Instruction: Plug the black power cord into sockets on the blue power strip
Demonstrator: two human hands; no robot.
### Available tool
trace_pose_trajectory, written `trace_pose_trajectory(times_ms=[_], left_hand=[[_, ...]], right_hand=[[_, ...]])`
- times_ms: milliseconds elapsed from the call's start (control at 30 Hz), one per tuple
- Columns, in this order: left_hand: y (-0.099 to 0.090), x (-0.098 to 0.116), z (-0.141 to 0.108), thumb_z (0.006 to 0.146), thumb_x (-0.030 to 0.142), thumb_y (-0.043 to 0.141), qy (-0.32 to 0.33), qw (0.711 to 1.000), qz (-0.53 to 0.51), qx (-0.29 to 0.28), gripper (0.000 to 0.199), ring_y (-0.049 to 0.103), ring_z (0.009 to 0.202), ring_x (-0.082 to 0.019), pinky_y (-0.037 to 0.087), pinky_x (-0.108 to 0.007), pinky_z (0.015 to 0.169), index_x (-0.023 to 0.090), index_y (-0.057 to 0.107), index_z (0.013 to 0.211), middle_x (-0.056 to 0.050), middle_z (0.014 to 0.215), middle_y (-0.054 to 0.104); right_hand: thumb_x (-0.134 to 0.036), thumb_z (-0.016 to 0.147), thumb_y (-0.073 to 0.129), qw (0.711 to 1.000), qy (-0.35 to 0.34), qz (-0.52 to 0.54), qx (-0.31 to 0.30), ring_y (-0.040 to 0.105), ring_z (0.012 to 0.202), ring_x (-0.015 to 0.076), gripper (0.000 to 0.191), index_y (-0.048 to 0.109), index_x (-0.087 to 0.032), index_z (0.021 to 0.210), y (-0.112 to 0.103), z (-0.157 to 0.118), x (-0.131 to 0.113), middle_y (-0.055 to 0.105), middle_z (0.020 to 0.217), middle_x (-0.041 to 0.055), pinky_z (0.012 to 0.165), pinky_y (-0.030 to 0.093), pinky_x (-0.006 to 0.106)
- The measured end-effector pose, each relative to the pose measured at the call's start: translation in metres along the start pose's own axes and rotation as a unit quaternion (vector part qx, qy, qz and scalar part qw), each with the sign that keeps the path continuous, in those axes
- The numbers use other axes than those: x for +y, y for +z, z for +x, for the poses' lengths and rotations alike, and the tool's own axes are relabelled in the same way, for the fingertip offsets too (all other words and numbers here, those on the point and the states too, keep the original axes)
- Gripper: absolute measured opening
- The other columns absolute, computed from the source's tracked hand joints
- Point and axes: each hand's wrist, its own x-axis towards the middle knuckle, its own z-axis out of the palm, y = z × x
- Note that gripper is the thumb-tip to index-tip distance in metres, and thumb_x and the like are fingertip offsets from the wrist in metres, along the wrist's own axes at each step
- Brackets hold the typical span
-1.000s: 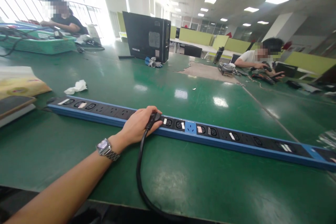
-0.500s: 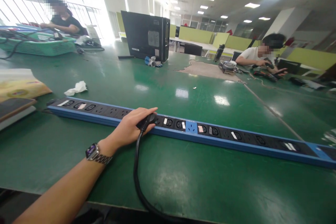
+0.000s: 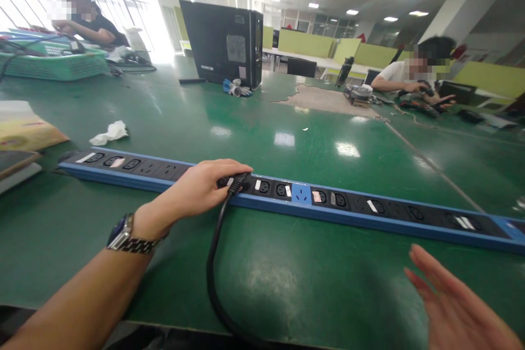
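Observation:
A long blue power strip [image 3: 328, 216] with a black face lies across the green table. Its face carries rows of sockets, some with white or pinkish labels, and one blue socket [image 3: 301, 194] near the middle. My left hand [image 3: 197, 188], with a watch on the wrist, rests over the strip left of that blue socket. Its fingers and thumb are closed around a black power plug [image 3: 237, 183] at the strip's face; the fingertips are partly hidden. From the plug a thick black cable [image 3: 211, 273] curves down past the table's front edge. At the lower right, my right hand [image 3: 455, 301] is open, fingers stretched, apart from the strip.
A black computer case [image 3: 223, 44] stands at the back, with gloves [image 3: 237, 88] before it. Crumpled tissue [image 3: 110, 133] lies behind the strip's left end. A green basket [image 3: 53, 65] is at the far left. Two people sit across the table, one left and one right.
My right hand has come into view at the lower right. My left hand still holds the plug, its grip and the plug's tilt slightly changed. The view has shifted a little.

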Motion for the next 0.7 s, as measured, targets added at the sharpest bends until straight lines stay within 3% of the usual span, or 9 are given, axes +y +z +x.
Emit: trace_pose_trajectory(times_ms=[67, 200, 367, 400, 467, 533, 700], left_hand=[[0.003, -0.001, -0.002, 0.087, 0.025, 0.052, -0.014, 1.000, 0.008, 0.005, 0.038, 0.064, 0.110, -0.022, 0.050, -0.035, 0.098, 0.023, 0.064, 0.123, -0.005, 0.119, 0.070], [0.009, 0.001, -0.008, 0.086, 0.027, 0.054, -0.029, 0.999, 0.007, 0.042, 0.035, 0.066, 0.103, -0.023, 0.052, -0.037, 0.093, 0.022, 0.067, 0.118, -0.006, 0.111, 0.072], [0.022, 0.042, 0.015, 0.091, 0.027, 0.053, -0.025, 0.972, -0.045, 0.228, 0.030, 0.066, 0.102, -0.020, 0.051, -0.036, 0.094, 0.026, 0.064, 0.119, -0.003, 0.111, 0.072], [0.029, 0.052, 0.024, 0.090, 0.026, 0.055, 0.002, 0.974, -0.048, 0.221, 0.031, 0.065, 0.103, -0.020, 0.050, -0.037, 0.095, 0.025, 0.063, 0.120, -0.003, 0.112, 0.072], [0.046, 0.068, 0.041, 0.085, 0.019, 0.059, 0.054, 0.990, -0.033, 0.129, 0.035, 0.064, 0.102, -0.022, 0.051, -0.039, 0.091, 0.023, 0.062, 0.120, -0.004, 0.110, 0.072], [0.063, 0.075, 0.053, 0.082, 0.017, 0.060, 0.037, 0.996, -0.015, 0.081, 0.034, 0.065, 0.099, -0.023, 0.051, -0.040, 0.088, 0.022, 0.064, 0.115, -0.004, 0.106, 0.073], [0.084, 0.067, 0.052, 0.083, 0.016, 0.061, 0.008, 0.996, -0.051, 0.079, 0.035, 0.065, 0.099, -0.021, 0.050, -0.037, 0.089, 0.023, 0.064, 0.116, -0.003, 0.108, 0.073]], right_hand=[[-0.058, 0.088, 0.052, 0.997, 0.060, -0.039, 0.019, 0.057, 0.119, 0.0388, 0.056, 0.069, -0.015, 0.120, 0.017, 0.007, -0.004, 0.067, 0.123, 0.0143, 0.097, 0.045, 0.055], [-0.053, 0.084, 0.059, 0.986, 0.138, -0.088, 0.018, 0.059, 0.119, 0.0327, 0.048, 0.071, -0.018, 0.114, 0.035, 0.014, -0.015, 0.068, 0.124, 0.0086, 0.104, 0.042, 0.047], [-0.056, 0.080, 0.061, 0.982, 0.158, -0.098, -0.012, 0.057, 0.121, 0.0306, 0.046, 0.073, -0.021, 0.108, 0.041, 0.014, -0.019, 0.069, 0.122, 0.0066, 0.105, 0.041, 0.043], [-0.056, 0.079, 0.062, 0.983, 0.158, -0.095, -0.010, 0.058, 0.120, 0.0301, 0.046, 0.073, -0.021, 0.107, 0.041, 0.013, -0.018, 0.069, 0.121, 0.0071, 0.106, 0.041, 0.043], [-0.055, 0.079, 0.063, 0.984, 0.154, -0.092, -0.015, 0.059, 0.118, 0.0296, 0.044, 0.074, -0.020, 0.104, 0.041, 0.012, -0.014, 0.070, 0.120, 0.0080, 0.106, 0.041, 0.044], [-0.053, 0.078, 0.064, 0.985, 0.147, -0.092, -0.022, 0.060, 0.116, 0.0291, 0.042, 0.074, -0.020, 0.102, 0.039, 0.011, -0.011, 0.070, 0.118, 0.0085, 0.105, 0.041, 0.044], [-0.054, 0.079, 0.062, 0.985, 0.148, -0.090, -0.007, 0.066, 0.104, 0.0280, 0.041, 0.073, -0.018, 0.095, 0.045, 0.018, -0.024, 0.073, 0.108, 0.0100, 0.093, 0.049, 0.040]])
